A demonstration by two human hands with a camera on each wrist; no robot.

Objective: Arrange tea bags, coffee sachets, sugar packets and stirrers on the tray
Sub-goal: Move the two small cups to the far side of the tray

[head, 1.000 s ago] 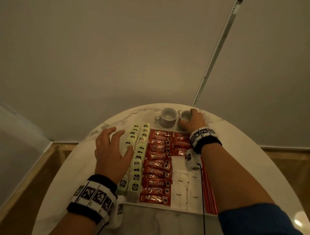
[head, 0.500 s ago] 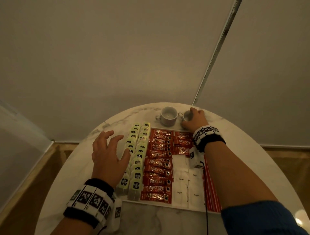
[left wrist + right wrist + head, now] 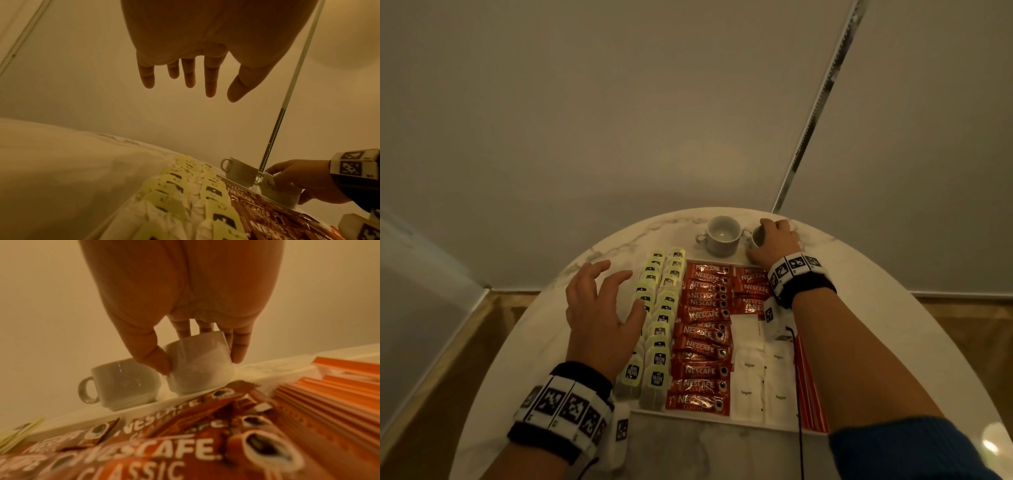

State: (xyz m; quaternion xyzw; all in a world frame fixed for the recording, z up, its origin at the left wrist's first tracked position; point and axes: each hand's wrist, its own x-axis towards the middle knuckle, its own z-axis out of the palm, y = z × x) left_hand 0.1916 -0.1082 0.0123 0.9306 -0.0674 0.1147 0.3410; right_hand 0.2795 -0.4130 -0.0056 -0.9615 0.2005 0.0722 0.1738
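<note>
Fingers (image 3: 239, 345) of the right hand (image 3: 774, 241) are wrapped around a small white cup (image 3: 199, 363) at the upper right of the tray (image 3: 722, 418), thumb on its near wall and the rest behind it. A second cup (image 3: 722, 236) stands just beside it to the left, handle outward. The step in hand looks like squaring this cup up with its neighbour, so the grip should stay low on the wall and the cup be slid or set down flat, without knocking the other cup or riding onto the coffee sachets (image 3: 705, 339) just below. The left hand (image 3: 602, 318) hangs slack and spread, holding nothing, over the counter (image 3: 517, 377) at the left of the tray, its thumb near the tea bags (image 3: 661, 329); it would do well to steady the tray edge, not brush those two rows out of line. Tea bags fill the left of the tray, sachets the middle, sugar packets (image 3: 753, 380) the lower right, and orange stirrers (image 3: 811, 394) lie along the right edge under the right forearm, which should lift clear so as not to drag them.
</note>
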